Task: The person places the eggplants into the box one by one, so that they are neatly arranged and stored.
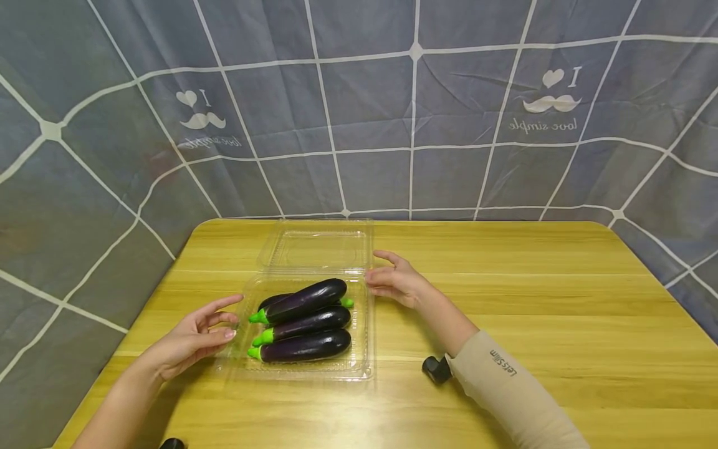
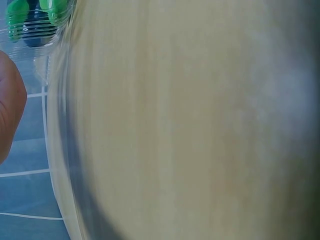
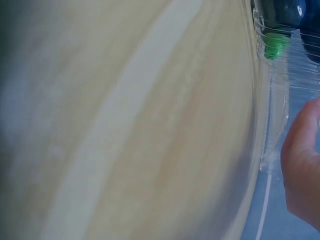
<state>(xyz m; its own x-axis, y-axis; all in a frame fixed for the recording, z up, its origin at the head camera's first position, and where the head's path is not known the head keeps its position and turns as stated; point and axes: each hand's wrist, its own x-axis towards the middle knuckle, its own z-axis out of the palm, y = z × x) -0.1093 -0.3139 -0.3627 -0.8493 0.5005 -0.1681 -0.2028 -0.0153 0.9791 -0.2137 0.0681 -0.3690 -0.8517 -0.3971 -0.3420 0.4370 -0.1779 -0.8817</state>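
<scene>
Several glossy dark purple eggplants (image 1: 305, 346) with bright green stem ends lie piled in a clear plastic clamshell container (image 1: 359, 368). Its see-through lid (image 1: 322, 249) is folded back flat toward the far table edge. At the container's left side is my left hand (image 1: 196, 333), fingers apart and loosely bent, fingertips right at the rim. My right hand (image 1: 401, 280) is on the opposite side, its fingertips at the right edge near the hinge. In the wrist views, part of the left hand (image 2: 9, 102) and of the right hand (image 3: 302, 162) shows beside the ribbed container wall.
The container stands on a yellow wood-grain table (image 1: 533, 299). A grey-blue curtain (image 1: 370, 112) with white grid lines hangs behind the table and along its sides. A small black object (image 1: 436, 370) sits by the right sleeve (image 1: 505, 386).
</scene>
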